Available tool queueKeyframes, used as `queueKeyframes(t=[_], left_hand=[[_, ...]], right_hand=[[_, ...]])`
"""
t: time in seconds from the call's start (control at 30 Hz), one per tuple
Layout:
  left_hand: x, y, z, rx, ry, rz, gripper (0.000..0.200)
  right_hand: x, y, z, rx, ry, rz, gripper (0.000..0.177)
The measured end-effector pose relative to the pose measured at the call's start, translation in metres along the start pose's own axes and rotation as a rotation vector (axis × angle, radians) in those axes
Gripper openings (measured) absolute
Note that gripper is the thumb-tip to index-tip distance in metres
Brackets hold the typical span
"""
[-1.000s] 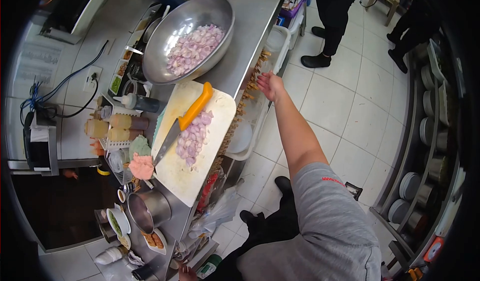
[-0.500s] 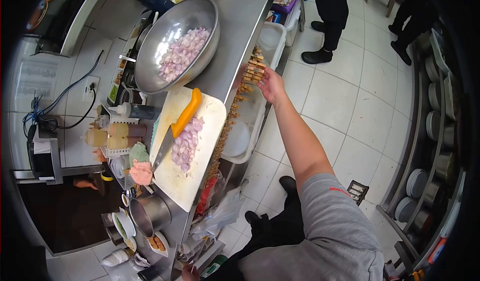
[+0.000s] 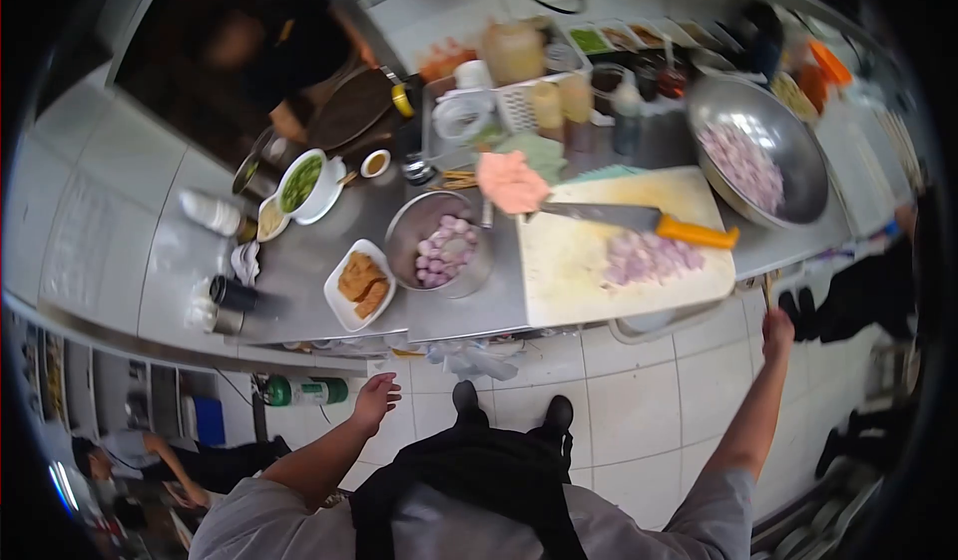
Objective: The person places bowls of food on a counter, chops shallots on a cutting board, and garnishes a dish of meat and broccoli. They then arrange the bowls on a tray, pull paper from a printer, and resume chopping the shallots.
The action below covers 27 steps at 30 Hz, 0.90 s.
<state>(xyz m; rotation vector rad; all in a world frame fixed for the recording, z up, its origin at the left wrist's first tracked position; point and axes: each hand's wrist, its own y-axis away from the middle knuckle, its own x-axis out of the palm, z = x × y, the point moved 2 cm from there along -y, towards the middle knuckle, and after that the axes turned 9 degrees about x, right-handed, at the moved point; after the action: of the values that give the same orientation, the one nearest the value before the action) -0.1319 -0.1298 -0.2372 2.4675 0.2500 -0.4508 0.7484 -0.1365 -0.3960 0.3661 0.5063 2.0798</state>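
Observation:
My right hand (image 3: 777, 332) is at the counter's front edge on the right, fingers closed on a narrow brownish piece, blurred, that looks like a wooden clothespin (image 3: 768, 285). Low in front of the counter, my left hand (image 3: 377, 403) is open and holds nothing, its fingers loosely bent. On the white cutting board (image 3: 569, 295) lie cut shallots (image 3: 651, 261) and a knife with an orange handle (image 3: 697, 231). More cut shallots (image 3: 743, 166) are in the big steel bowl (image 3: 803, 186). A steel pot (image 3: 469, 279) holds whole peeled shallots (image 3: 444, 251).
A pink cloth (image 3: 512, 181) touches the knife tip. Left of the pot stand a white dish of fried pieces (image 3: 344, 315) and a bowl of chopped greens (image 3: 321, 199). Squeeze bottles (image 3: 577, 111) line the back. Other people are behind the counter, at lower left and at right.
The view has swung left and now faces the counter. My left hand has come fully into view. My right hand was at the row of clothespins and remains by the counter edge.

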Motion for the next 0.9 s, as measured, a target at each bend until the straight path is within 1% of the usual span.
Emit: queueKeyframes(t=[0.03,0.07,0.1,0.13,0.17,0.2,0.23,0.27,0.3,0.33,0.37,0.4,0.43,0.47,0.5,0.53,0.6,0.63,0.67,0.7,0.73,0.77,0.83,0.87,0.9], left_hand=[[-0.003,-0.001,0.000,0.029,-0.013,0.030,0.026],[-0.012,-0.005,0.007,0.021,0.018,0.021,0.026],[-0.018,-0.010,0.014,0.085,0.014,0.018,0.024],[-0.024,-0.013,0.022,0.147,0.010,0.013,0.023],[-0.031,-0.017,0.025,0.226,0.025,-0.013,0.021],[-0.037,-0.022,0.025,0.212,0.053,-0.015,0.021],[-0.042,-0.027,0.021,0.279,0.066,-0.057,0.021],[-0.048,-0.030,0.013,0.345,0.075,-0.099,0.021],[-0.051,-0.031,-0.003,0.386,0.080,-0.121,0.020],[-0.055,-0.039,-0.010,0.437,0.130,-0.153,0.020],[-0.060,-0.048,-0.020,0.488,0.179,-0.183,0.020],[-0.066,-0.058,-0.031,0.525,0.215,-0.239,0.022],[-0.072,-0.070,-0.047,0.566,0.253,-0.296,0.026],[-0.077,-0.085,-0.061,0.571,0.244,-0.258,0.029],[-0.084,-0.100,-0.075,0.579,0.232,-0.220,0.033],[-0.089,-0.115,-0.091,0.521,0.127,-0.143,0.037],[-0.097,-0.122,-0.126,0.512,-0.130,0.049,0.039],[-0.099,-0.139,-0.118,0.516,-0.126,0.068,0.039],[-0.098,-0.161,-0.106,0.610,-0.178,0.074,0.037],[-0.097,-0.175,-0.100,0.703,-0.227,0.079,0.035],[-0.100,-0.179,-0.101,0.704,-0.220,0.097,0.035],[-0.105,-0.180,-0.102,0.715,-0.236,0.104,0.034],[-0.115,-0.178,-0.109,0.724,-0.247,0.119,0.034],[-0.119,-0.174,-0.115,0.669,-0.232,0.168,0.036],[-0.122,-0.171,-0.117,0.614,-0.218,0.217,0.038]], right_hand=[[-0.021,0.008,0.000,-0.086,0.201,-0.008,0.020],[-0.036,0.028,0.001,-0.048,0.248,0.117,0.022],[-0.036,0.057,0.000,0.131,0.056,0.180,0.023],[-0.024,0.103,0.013,0.150,0.222,0.553,0.021],[-0.002,0.156,0.016,0.188,0.188,0.580,0.018],[0.026,0.212,0.012,0.196,0.182,0.608,0.019],[0.040,0.243,-0.011,0.282,0.168,0.635,0.023],[0.085,0.298,-0.023,0.375,0.230,0.674,0.033],[0.139,0.359,-0.029,0.502,0.266,0.706,0.031],[0.174,0.392,-0.057,0.645,0.288,0.825,0.030],[0.218,0.437,-0.069,0.652,0.412,0.844,0.031],[0.265,0.475,-0.072,0.468,0.732,0.976,0.031],[0.309,0.510,-0.063,0.177,0.912,0.959,0.029],[0.349,0.541,-0.049,-0.122,1.081,0.927,0.026],[0.382,0.562,-0.037,-0.350,1.049,0.889,0.023],[0.411,0.577,-0.027,-0.575,1.007,0.843,0.021],[0.461,0.593,-0.013,-0.986,1.017,0.753,0.019],[0.484,0.599,-0.009,-1.042,1.093,0.698,0.020],[0.503,0.603,-0.005,-1.098,1.170,0.639,0.021],[0.520,0.601,-0.005,-1.156,1.234,0.632,0.021],[0.535,0.598,-0.008,-1.211,1.301,0.629,0.021],[0.548,0.596,-0.013,-1.202,1.316,0.619,0.021],[0.573,0.594,-0.025,-1.194,1.519,0.616,0.019],[0.583,0.601,-0.024,-1.190,1.529,0.613,0.019],[0.592,0.609,-0.025,-1.107,1.707,0.630,0.018]])
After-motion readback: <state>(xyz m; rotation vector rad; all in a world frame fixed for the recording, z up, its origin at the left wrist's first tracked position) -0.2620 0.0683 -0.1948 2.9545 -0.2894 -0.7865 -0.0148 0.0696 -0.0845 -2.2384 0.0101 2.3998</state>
